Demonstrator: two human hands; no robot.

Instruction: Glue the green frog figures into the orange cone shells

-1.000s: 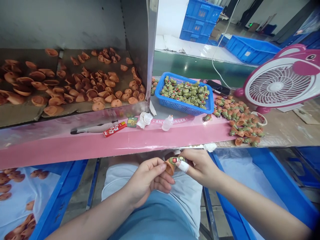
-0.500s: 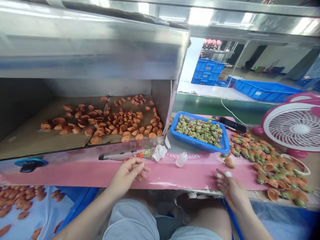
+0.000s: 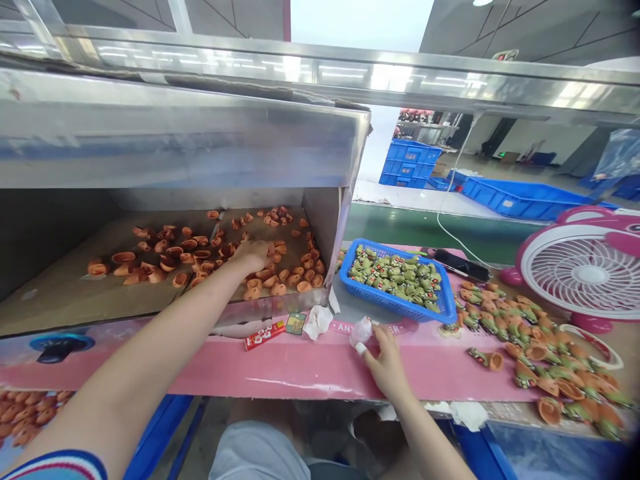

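My left hand (image 3: 254,256) reaches into the open-fronted metal box, down among small hollow orange pieces (image 3: 280,289). Its fingertips are partly lost among the pieces, so whether they grip one is unclear. On the pink work surface, my right hand (image 3: 387,367) has its thumb and fingers closed around a small translucent bottle (image 3: 361,331). White covering shows on the thumb tip. Behind that hand sits a blue basket (image 3: 350,283) filled with small green figures (image 3: 397,277). To the right lies an orange-and-green joined piece (image 3: 486,359), apart from a larger heap of similar pieces (image 3: 537,350).
A crumpled tissue (image 3: 318,322) and a red packet (image 3: 265,335) lie before the metal box (image 3: 200,157). A dark phone-like object (image 3: 461,265) and a pink-and-white fan (image 3: 587,273) stand at the right. More orange pieces (image 3: 30,417) lie below left.
My left hand has moved from the pink surface into the box of orange pieces. My right hand has moved left to the small bottle; a joined piece now lies near where it was.
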